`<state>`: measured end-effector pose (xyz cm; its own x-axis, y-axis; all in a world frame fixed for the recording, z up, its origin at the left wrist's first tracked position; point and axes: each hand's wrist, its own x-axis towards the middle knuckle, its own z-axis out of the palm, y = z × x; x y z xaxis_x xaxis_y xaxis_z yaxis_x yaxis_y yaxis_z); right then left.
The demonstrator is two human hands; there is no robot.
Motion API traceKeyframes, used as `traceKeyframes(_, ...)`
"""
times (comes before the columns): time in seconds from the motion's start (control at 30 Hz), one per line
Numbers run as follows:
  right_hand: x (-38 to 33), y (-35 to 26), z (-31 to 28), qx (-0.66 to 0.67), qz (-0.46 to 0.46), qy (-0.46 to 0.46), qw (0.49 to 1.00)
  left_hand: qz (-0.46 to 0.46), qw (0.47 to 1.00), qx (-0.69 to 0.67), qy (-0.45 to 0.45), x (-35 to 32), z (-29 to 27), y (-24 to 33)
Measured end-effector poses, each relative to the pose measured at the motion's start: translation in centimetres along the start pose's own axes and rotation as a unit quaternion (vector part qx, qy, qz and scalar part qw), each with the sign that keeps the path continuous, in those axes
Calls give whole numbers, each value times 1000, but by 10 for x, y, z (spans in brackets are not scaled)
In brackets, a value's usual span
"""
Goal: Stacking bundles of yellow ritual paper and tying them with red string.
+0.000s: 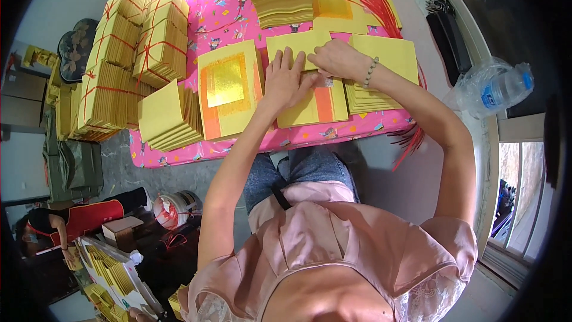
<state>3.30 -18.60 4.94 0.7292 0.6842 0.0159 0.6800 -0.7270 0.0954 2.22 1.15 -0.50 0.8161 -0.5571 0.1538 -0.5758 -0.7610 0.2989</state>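
Observation:
A yellow paper sheet (305,40) lies in front of me, its far part folded over; below the fold show an orange stripe and a small piece of foil. My left hand (283,82) rests on it with fingers spread flat. My right hand (342,61), a bead bracelet on its wrist, is curled closed at the folded part, fingertips partly hidden. To the left lies a pile of joss paper (229,80) with a gold foil square on top. On the right is a stack of folded yellow sheets (390,62), partly under my right forearm.
Several folded sheets (170,116) fan out on the pink patterned table cover (217,9). Tied yellow bundles (110,77) rise at the left. A tall stack (279,3) and red strings (375,0) lie behind. A plastic bottle (503,89) is at the right; a co-worker (89,220) is lower left.

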Motion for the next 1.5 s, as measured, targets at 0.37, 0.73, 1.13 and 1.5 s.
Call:
traceKeyframes(0.37, 0, 0, -39, -88, 14, 90, 992, 25, 961, 139, 238, 21, -23, -8)
traceKeyframes(0.73, -100, 4, -79, 553, 316, 303, 709, 161, 913, 114, 358, 35, -76, 79)
traceKeyframes(1.13, -199, 7, -3, 536, 420, 325, 656, 284, 931, 105, 206, 37, -1, 141)
traceKeyframes(1.5, -214, 9, 43, 523, 448, 247, 682, 287, 950, 72, 101, 21, 29, 135)
